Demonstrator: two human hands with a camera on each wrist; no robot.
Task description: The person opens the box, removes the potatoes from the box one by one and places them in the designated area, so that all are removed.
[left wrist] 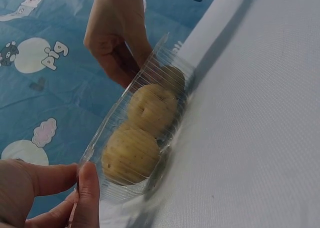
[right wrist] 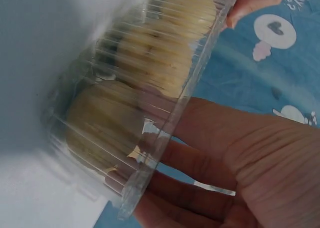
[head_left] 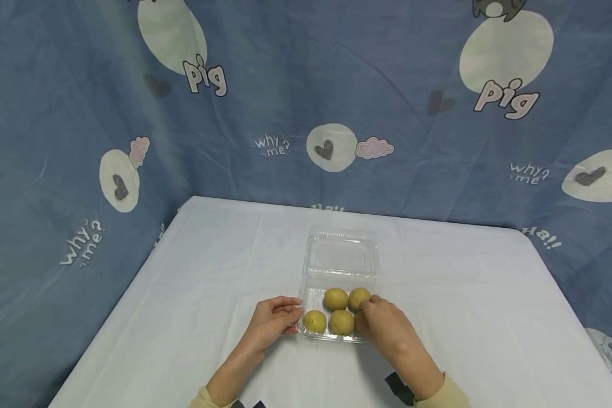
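Already, lid still open, the box holds five potatoes, my left hand pinching its edge, my right hand gripping one.

The plastic container is glossy, the potatoes matt, the tablecloth woven.

At seven o'clock you wear a pale-yellow fabric left sleeve; at five, a matching right sleeve beside an angular black piece.

Got a clear rectangular plastic tub on a white cloth-covered table, lower middle of frame. Round yellow potatoes sit in it, clear rectangular lid right behind.
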